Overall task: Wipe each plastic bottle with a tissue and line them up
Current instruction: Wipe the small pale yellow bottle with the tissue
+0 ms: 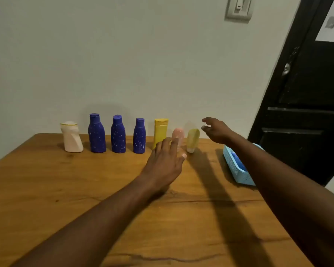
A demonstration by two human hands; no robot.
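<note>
Table [75, 189], its far edge against the wall [123, 64]. Seven bottles stand upright in one row along that far edge, numbered from the left: bottle 1 [72, 137], bottle 2 [97, 134], bottle 3 [118, 135], bottle 4 [139, 137], bottle 5 [160, 131], bottle 6 [178, 134] and bottle 7 [193, 139]. Bottles 5, 6 and 7 stand closer together than the others. The left hand [164, 162] lies in front of bottles 5 and 6, hiding their lower parts. The right hand [217, 131] is just right of bottle 7, above the table. The basket [232, 166] sits at the table's right edge, under the right forearm, with an object [238, 163] in it. The switch [239, 8] is on the wall, upper right. The door [307, 103] stands right of the table.
</note>
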